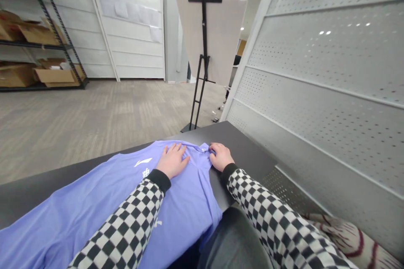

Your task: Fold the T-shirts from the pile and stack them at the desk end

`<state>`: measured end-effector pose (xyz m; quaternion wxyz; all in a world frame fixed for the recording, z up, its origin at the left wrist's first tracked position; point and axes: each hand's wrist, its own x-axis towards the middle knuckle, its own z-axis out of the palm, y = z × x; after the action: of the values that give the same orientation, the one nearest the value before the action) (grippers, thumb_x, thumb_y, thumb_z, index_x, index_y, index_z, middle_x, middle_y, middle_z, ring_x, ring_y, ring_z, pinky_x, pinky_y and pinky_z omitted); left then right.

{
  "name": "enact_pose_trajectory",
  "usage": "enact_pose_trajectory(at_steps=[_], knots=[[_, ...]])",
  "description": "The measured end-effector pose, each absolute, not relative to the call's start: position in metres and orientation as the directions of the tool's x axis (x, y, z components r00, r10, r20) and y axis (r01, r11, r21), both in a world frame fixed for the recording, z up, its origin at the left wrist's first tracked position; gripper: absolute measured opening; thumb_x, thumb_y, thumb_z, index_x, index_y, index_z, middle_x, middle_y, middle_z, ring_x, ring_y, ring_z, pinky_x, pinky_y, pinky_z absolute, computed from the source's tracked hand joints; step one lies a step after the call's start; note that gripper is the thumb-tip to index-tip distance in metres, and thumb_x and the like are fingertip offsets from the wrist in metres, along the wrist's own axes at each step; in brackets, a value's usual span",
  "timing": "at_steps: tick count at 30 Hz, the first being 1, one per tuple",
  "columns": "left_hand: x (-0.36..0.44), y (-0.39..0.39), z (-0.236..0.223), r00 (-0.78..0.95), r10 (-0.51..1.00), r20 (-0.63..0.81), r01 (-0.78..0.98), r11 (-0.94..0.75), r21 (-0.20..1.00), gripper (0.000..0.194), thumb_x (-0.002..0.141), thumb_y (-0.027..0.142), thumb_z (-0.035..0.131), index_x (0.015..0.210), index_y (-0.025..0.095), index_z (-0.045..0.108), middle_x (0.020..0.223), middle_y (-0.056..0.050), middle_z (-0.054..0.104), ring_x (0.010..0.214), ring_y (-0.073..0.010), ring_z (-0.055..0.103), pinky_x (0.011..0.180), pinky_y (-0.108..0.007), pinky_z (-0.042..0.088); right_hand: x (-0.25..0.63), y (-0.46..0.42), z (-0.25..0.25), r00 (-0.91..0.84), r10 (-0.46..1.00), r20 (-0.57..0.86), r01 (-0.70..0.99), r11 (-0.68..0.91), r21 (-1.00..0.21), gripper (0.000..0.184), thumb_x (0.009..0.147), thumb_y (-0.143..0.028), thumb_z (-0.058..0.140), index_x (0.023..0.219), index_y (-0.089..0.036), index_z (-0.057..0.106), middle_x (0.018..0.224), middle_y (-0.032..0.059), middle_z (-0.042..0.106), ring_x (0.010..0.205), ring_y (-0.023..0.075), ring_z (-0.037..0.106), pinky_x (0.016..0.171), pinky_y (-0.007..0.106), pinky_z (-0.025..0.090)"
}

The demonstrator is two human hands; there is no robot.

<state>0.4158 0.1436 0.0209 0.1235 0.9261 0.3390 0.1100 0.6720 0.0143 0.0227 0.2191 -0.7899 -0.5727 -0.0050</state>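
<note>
A lavender T-shirt (186, 197) with white lettering lies spread over a dark grey table (249, 147), one end hanging past the near edge. On its upper part rests my left hand (173, 160), palm down with fingers stretched out flat. My right hand (221, 156) is at the right edge near the collar, where a small white label (204, 149) shows. Its fingers are curled against the cloth, and the fingertips are partly hidden. Wrinkles run through the fabric around the collar and toward the near left.
A perforated white panel wall (315, 71) stands close on the right. Beyond the table is a black easel stand (198, 80) with a white board (224, 38). Black shelves with cardboard boxes (57, 76) are at the far left. Patterned fabric (350, 235) lies low at the right.
</note>
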Motion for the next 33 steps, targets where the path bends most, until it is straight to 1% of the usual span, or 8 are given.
enact_pose_trajectory(at_steps=[5, 13, 17, 21, 23, 27, 29, 33], knots=[[0.417, 0.145, 0.018, 0.743, 0.654, 0.140, 0.585, -0.737, 0.338, 0.064, 0.113, 0.054, 0.049, 0.168, 0.024, 0.059, 0.182, -0.018, 0.045, 0.171, -0.0418, 0.038, 0.139, -0.073, 0.019, 0.673, 0.009, 0.027, 0.381, 0.895, 0.233, 0.896, -0.295, -0.331, 0.049, 0.091, -0.013, 0.060, 0.132, -0.024, 0.083, 0.158, 0.0080, 0.073, 0.153, 0.0277, 0.059, 0.133, 0.047, 0.039], [0.414, 0.147, 0.013, 0.737, 0.659, 0.150, 0.589, -0.735, 0.334, 0.064, 0.112, 0.056, 0.050, 0.169, 0.026, 0.059, 0.183, -0.016, 0.043, 0.172, -0.0414, 0.037, 0.139, -0.074, 0.018, 0.655, -0.027, 0.011, 0.718, 0.651, 0.248, 0.687, -0.605, -0.402, 0.038, 0.097, -0.024, 0.061, 0.125, -0.022, 0.087, 0.154, 0.0144, 0.074, 0.151, 0.0369, 0.062, 0.131, 0.053, 0.043], [0.414, 0.149, 0.014, 0.740, 0.659, 0.137, 0.601, -0.739, 0.305, 0.065, 0.112, 0.054, 0.051, 0.169, 0.023, 0.058, 0.183, -0.016, 0.043, 0.172, -0.0417, 0.036, 0.140, -0.074, 0.018, 0.647, -0.022, 0.027, 0.707, 0.631, 0.319, 0.677, -0.476, -0.561, 0.038, 0.094, -0.023, 0.062, 0.125, -0.020, 0.084, 0.148, 0.0162, 0.076, 0.141, 0.0344, 0.069, 0.126, 0.050, 0.049], [0.414, 0.150, 0.018, 0.740, 0.643, 0.194, 0.587, -0.760, 0.279, 0.055, 0.111, 0.048, 0.055, 0.159, 0.026, 0.068, 0.177, -0.014, 0.053, 0.168, -0.0392, 0.045, 0.142, -0.071, 0.020, 0.651, -0.002, 0.048, 0.564, 0.761, 0.319, 0.679, -0.209, -0.704, 0.033, 0.096, -0.021, 0.060, 0.118, -0.022, 0.084, 0.119, 0.0098, 0.085, 0.111, 0.0260, 0.079, 0.108, 0.040, 0.059], [0.414, 0.150, 0.018, 0.752, 0.620, 0.224, 0.563, -0.781, 0.272, 0.052, 0.111, 0.045, 0.054, 0.156, 0.026, 0.070, 0.176, -0.013, 0.055, 0.166, -0.0367, 0.048, 0.143, -0.068, 0.022, 0.651, 0.005, 0.048, 0.486, 0.825, 0.288, 0.689, -0.159, -0.707, 0.033, 0.094, -0.017, 0.061, 0.115, -0.024, 0.085, 0.118, 0.0074, 0.086, 0.111, 0.0253, 0.078, 0.108, 0.039, 0.058], [0.413, 0.147, 0.015, 0.767, 0.605, 0.214, 0.552, -0.792, 0.262, 0.054, 0.113, 0.047, 0.053, 0.160, 0.025, 0.067, 0.177, -0.012, 0.054, 0.165, -0.0354, 0.050, 0.141, -0.063, 0.031, 0.649, 0.006, 0.033, 0.421, 0.888, 0.185, 0.746, -0.223, -0.628, 0.036, 0.090, -0.015, 0.067, 0.118, -0.029, 0.086, 0.130, 0.0065, 0.084, 0.127, 0.0318, 0.073, 0.113, 0.045, 0.052], [0.412, 0.147, 0.012, 0.768, 0.610, 0.198, 0.561, -0.788, 0.253, 0.056, 0.112, 0.049, 0.055, 0.161, 0.026, 0.066, 0.177, -0.012, 0.054, 0.164, -0.0351, 0.050, 0.140, -0.061, 0.033, 0.652, 0.003, 0.026, 0.438, 0.884, 0.162, 0.741, -0.254, -0.621, 0.033, 0.089, -0.018, 0.070, 0.117, -0.028, 0.085, 0.122, 0.0079, 0.084, 0.118, 0.0317, 0.074, 0.107, 0.043, 0.053], [0.411, 0.147, 0.010, 0.761, 0.617, 0.202, 0.568, -0.783, 0.251, 0.056, 0.110, 0.049, 0.059, 0.160, 0.025, 0.068, 0.174, -0.012, 0.058, 0.163, -0.0347, 0.052, 0.139, -0.059, 0.035, 0.669, -0.001, 0.026, 0.581, 0.802, 0.139, 0.630, -0.335, -0.701, 0.023, 0.095, -0.030, 0.068, 0.110, -0.027, 0.084, 0.087, 0.0046, 0.079, 0.085, 0.0262, 0.073, 0.085, 0.037, 0.054]])
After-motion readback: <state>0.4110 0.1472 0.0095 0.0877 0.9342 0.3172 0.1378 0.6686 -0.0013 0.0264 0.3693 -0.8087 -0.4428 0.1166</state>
